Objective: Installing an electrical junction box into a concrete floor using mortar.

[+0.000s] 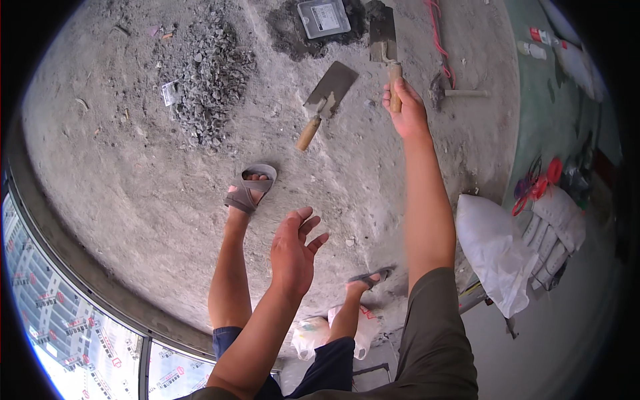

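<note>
Two trowels: one is in the right hand point(405, 107), and the other trowel point(327, 100) lies flat on the dusty floor point(133, 173).
Right hand: the fingers are wrapped tight around the wooden handle of the flat trowel point(385, 41), with the arm stretched far out.
Flat trowel blade: it points away from the person, just beside a dark wet patch point(287, 33) with a grey tray point(323, 17) on it.
Left hand point(295, 250): it is spread wide in the air and holds nothing.
Feet: a sandal point(252, 188) is on one foot, and the toes are bare.
Slip risk: I think the blade can drop if the grip gets loose, because the arm reaches so far.
Toe risk: a falling blade can hurt bare toes, I judge.
Trip risk: the loose trowel, the hammer point(448, 90) and the grey stone pile point(210, 70) all lie near where the feet step.
Lean risk: reaching this far may tip the person forward.
Hard to tell: the picture bends at the rim, so I cannot say if the blade touches the wet patch.
</note>
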### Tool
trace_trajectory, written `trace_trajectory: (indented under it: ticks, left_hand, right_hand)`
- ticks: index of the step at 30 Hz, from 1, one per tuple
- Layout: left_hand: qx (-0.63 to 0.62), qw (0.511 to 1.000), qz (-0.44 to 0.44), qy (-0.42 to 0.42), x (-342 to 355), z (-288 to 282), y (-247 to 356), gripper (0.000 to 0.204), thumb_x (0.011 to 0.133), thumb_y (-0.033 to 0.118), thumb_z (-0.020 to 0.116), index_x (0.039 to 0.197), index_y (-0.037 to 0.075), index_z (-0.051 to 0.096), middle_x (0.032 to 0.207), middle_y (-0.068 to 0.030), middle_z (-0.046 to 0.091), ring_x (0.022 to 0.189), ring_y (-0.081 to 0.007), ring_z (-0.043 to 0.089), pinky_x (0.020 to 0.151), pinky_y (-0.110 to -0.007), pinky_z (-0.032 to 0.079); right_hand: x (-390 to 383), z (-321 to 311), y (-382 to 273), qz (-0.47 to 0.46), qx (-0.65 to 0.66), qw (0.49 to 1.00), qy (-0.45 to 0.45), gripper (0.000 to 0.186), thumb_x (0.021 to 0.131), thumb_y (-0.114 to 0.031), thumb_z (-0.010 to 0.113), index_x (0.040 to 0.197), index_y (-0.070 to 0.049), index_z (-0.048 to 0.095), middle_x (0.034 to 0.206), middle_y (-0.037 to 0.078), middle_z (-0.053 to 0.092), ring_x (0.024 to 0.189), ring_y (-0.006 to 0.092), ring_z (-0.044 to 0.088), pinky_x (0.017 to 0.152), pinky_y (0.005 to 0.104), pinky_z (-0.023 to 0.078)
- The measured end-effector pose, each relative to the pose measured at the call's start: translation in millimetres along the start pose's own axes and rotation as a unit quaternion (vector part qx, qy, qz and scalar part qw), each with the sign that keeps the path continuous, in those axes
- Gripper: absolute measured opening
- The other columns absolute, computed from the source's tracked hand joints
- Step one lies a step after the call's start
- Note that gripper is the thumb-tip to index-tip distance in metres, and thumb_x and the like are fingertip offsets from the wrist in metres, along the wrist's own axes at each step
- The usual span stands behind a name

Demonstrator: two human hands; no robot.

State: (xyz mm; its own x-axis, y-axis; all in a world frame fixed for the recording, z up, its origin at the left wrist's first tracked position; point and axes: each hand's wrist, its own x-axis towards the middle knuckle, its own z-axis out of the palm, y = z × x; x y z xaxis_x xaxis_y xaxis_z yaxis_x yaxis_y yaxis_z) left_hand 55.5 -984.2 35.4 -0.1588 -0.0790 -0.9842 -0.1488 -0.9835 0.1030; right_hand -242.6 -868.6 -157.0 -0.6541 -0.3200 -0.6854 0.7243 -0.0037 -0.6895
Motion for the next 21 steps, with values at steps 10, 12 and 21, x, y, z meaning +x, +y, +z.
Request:
trace_trajectory:
  ticks: [10, 12, 21]
  left_hand:
    - [-0.011, 1.000, 0.004, -0.009, -2, -1, 10, 0.041, 0.101, 0.035, 0.048, 0.126, 0.002, 0.049, 0.129, -0.0104, 0.052, 0.121, -0.0251, 0.049, 0.096, -0.045, 0.044]
    - [-0.007, 1.000, 0.004, -0.008, -1, -2, 11, 0.042, 0.101, 0.036, 0.048, 0.126, 0.001, 0.049, 0.129, -0.0105, 0.051, 0.122, -0.0255, 0.048, 0.096, -0.045, 0.044]
    - [-0.011, 1.000, 0.006, -0.015, -2, -3, 18, 0.044, 0.101, 0.037, 0.048, 0.127, 0.001, 0.048, 0.130, -0.0102, 0.051, 0.121, -0.0249, 0.048, 0.096, -0.045, 0.044]
  right_hand:
    - [-76, 76, 35, 0.121, 0.059, 0.982, -0.136, 0.046, 0.099, -0.036, 0.055, 0.125, 0.003, 0.054, 0.087, 0.003, 0.054, 0.070, 0.0107, 0.046, 0.067, 0.0246, 0.040]
    - [-66, 99, 40, 0.155, 0.110, 0.968, -0.163, 0.050, 0.100, -0.038, 0.053, 0.127, 0.004, 0.050, 0.084, 0.001, 0.052, 0.065, 0.0089, 0.044, 0.063, 0.0242, 0.038]
    - [-12, 138, 6, 0.276, 0.254, 0.924, -0.080, 0.041, 0.102, -0.031, 0.044, 0.118, 0.007, 0.050, 0.074, 0.000, 0.050, 0.052, 0.0059, 0.037, 0.050, 0.0237, 0.031]
